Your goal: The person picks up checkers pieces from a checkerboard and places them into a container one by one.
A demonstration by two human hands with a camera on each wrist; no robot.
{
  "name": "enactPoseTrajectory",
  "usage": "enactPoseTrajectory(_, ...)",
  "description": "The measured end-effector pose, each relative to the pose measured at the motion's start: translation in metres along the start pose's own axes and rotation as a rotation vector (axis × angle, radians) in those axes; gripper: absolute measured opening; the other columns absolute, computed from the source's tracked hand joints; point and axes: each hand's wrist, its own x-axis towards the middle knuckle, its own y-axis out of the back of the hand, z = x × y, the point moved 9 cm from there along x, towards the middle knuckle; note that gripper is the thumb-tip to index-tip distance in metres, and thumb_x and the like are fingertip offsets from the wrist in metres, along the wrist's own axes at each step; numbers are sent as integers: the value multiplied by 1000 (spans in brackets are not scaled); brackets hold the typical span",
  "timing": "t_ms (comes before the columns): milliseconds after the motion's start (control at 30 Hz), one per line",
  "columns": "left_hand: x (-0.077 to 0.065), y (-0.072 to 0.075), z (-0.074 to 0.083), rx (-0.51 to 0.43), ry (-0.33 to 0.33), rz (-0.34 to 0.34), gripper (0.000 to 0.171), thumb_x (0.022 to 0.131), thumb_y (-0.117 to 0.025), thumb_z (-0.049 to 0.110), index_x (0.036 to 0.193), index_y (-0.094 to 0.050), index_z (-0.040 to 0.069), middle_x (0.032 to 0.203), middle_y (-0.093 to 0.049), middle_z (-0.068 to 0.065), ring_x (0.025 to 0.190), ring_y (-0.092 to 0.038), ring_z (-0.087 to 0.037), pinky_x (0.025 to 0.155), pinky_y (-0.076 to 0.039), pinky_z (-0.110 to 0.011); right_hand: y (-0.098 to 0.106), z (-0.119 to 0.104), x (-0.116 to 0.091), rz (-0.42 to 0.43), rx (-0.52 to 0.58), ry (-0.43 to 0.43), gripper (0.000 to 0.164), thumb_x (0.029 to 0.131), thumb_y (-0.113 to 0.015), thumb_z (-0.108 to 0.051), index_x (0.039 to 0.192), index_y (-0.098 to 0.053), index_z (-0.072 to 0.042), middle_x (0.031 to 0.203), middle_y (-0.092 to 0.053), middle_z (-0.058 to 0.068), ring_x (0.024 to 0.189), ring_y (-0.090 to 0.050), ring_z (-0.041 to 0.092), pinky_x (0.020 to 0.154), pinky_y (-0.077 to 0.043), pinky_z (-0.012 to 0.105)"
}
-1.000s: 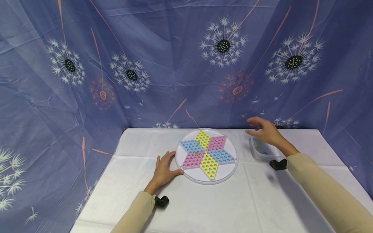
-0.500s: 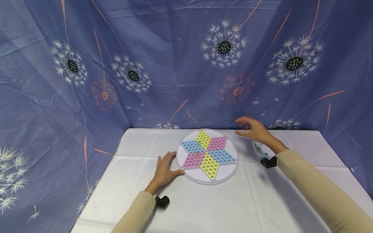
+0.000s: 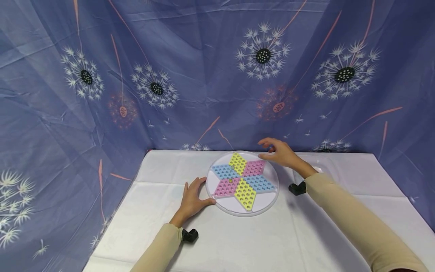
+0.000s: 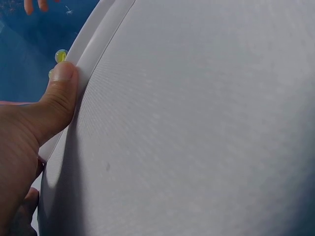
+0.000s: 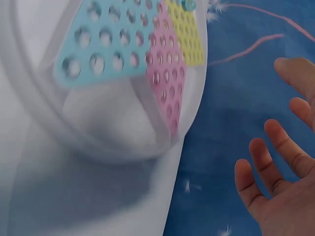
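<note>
A round white Chinese checkers board (image 3: pixel 220 206) with pink, blue and yellow star points lies on the table. My left hand (image 3: pixel 192 200) rests at its left rim, fingers and thumb spread; the left wrist view shows the thumb (image 4: pixel 61 93) lying along the edge. My right hand (image 3: pixel 280 153) is over the board's far right rim. Its thumb and fingers are loosely bent and apart, and nothing shows between them. A yellow-green marble (image 3: pixel 230 181) sits on the pink section at left, and a pale marble (image 3: pixel 232 167) sits near the blue and yellow sections.
A clear plastic container (image 3: pixel 324 161) stands on the right, partly hidden behind my right forearm. The table (image 3: pixel 258 241) has a white cloth. A blue dandelion-print curtain (image 3: pixel 204 75) hangs along the back edge and left side.
My right hand has moved left from above the clear container to the board's far right rim, its fingers staying loosely bent. My left hand has stayed at the board's left rim.
</note>
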Motion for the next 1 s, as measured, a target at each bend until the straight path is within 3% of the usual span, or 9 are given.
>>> enactPoseTrajectory(367,0,0,0,-8,1,7,94,73,-93,37,149,-49,2,151,-52,-19,148,-35,-41,125,-4,-65,-34,-23,18,-36,20,24,51,91,-80,-25,137,-61,-16,131,-62,18,102,-63,33,89,-55,53)
enactPoseTrajectory(733,0,0,-1,-8,-10,11,95,72,-93,38,148,-49,1,150,-53,-19,148,-36,-42,124,-4,-65,-59,-38,29,-65,34,69,48,91,-80,-26,135,-63,-17,125,-64,18,100,-64,33,87,-56,52)
enactPoseTrajectory(1000,0,1,-2,7,-4,7,95,72,-93,39,149,-49,3,151,-53,-18,148,-36,-40,124,-5,-65,-70,-39,32,-91,49,72,51,92,-79,-23,138,-61,-10,126,-62,21,101,-63,35,88,-56,51)
